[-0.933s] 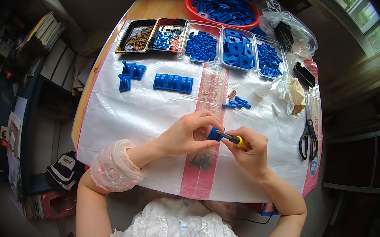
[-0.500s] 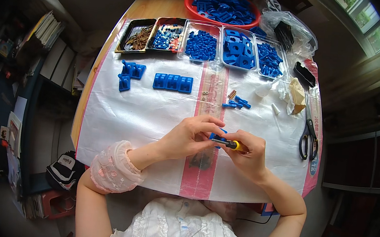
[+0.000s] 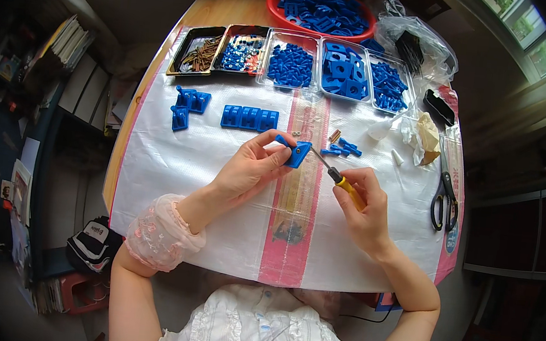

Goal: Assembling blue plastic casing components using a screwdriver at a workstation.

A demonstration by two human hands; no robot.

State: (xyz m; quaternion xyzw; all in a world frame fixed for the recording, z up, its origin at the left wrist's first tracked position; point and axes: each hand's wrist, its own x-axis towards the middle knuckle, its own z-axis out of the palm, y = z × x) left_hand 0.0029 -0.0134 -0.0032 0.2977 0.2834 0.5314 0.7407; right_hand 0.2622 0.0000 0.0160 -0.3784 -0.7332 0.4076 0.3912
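Left hand (image 3: 246, 171) pinches a blue part (image 3: 296, 156) between thumb and index finger, held up over the sheet (image 3: 207, 163), flat face showing, dark round spot on it (hole or screw, can't tell). Right hand (image 3: 365, 207) has its fingers wrapped around the yellow handle of a screwdriver (image 3: 349, 189); tip sits at the part's right edge, contact unclear.

Change: part is lifted farther out from the body, hands are now apart; earlier they were nearly together, driver across the part. Likely reads as a break in driving, part turned for a look or a re-aim; fastening state can't be confirmed.

Just beyond: 2 tiny light rings (image 3: 296, 133), brass-coloured pins (image 3: 335, 136), loose blue pieces (image 3: 343, 149). Farther left, a row of 3 blue blocks (image 3: 250, 118) and a small blue cluster (image 3: 190, 102). Right: white bottle (image 3: 378, 130), scissors (image 3: 443, 188). Back: 2 black trays (image 3: 186, 73), 3 clear trays (image 3: 288, 87), red basin (image 3: 272, 13) of blue parts.
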